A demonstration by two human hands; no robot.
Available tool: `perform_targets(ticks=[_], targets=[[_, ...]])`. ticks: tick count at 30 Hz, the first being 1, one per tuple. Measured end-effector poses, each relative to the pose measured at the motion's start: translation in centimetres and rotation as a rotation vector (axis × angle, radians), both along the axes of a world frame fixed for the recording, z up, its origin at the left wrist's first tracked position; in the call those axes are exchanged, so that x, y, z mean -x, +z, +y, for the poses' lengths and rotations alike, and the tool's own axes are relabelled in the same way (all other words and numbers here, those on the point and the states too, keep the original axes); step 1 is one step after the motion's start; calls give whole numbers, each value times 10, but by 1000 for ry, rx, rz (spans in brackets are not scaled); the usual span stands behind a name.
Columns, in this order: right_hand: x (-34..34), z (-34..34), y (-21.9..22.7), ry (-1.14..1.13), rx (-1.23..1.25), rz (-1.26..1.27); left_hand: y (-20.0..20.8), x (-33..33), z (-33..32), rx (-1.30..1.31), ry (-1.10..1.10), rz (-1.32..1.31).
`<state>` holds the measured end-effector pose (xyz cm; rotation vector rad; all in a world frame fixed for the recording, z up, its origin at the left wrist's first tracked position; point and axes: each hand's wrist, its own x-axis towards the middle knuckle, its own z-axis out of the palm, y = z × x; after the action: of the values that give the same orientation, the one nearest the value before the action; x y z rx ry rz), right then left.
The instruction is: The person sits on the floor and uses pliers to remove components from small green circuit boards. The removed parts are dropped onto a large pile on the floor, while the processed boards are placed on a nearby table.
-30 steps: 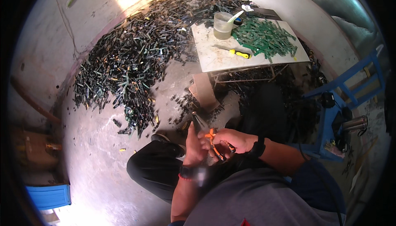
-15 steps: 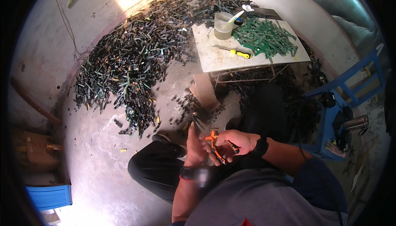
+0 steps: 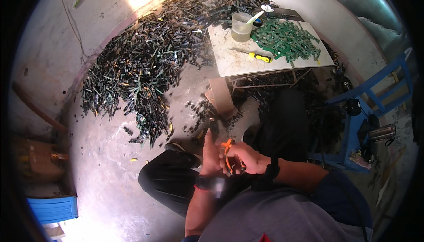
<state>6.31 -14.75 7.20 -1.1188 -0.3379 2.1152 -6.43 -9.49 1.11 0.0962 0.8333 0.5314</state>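
My right hand (image 3: 250, 158) is wrapped round orange-handled pliers (image 3: 228, 148), whose handles are squeezed close together. Just left of it, my left hand (image 3: 211, 157) is closed with its thumb pointing up and away from me. From its grip a blurred dark strip-like piece (image 3: 213, 126) sticks up above the thumb. The two hands almost touch in front of my lap, and the pliers' head lies beside the left fingers. Whether the jaws bite on the dark piece cannot be seen.
A large heap of dark strips (image 3: 132, 72) covers the floor ahead and left. On a low white table (image 3: 238, 63) are green circuit boards (image 3: 287, 41), a plastic cup (image 3: 241, 30) and a yellow-handled screwdriver (image 3: 259, 57). Cardboard (image 3: 221, 98) lies before it; a blue chair (image 3: 353, 129) stands right.
My right fingers have closed further and the pliers' handles have come together. The dark piece in my left hand stands a little farther right. The whole view has shifted slightly.
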Motion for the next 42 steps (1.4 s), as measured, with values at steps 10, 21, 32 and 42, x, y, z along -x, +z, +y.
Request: perform_targets(ticks=[10,21,32,42], targets=[[-48,10,-1,123,-148,-245,-1,8,-6,-167,144,-317],[-80,71,-5,-76,-859,-1704,-8,13,-3,-178,129,-443],[-104,145,-25,-84,-1001,-2028,-8,12,0,-155,163,-442],[-116,167,-33,-153,-1107,-2082,-7,11,5,-130,158,-450]])
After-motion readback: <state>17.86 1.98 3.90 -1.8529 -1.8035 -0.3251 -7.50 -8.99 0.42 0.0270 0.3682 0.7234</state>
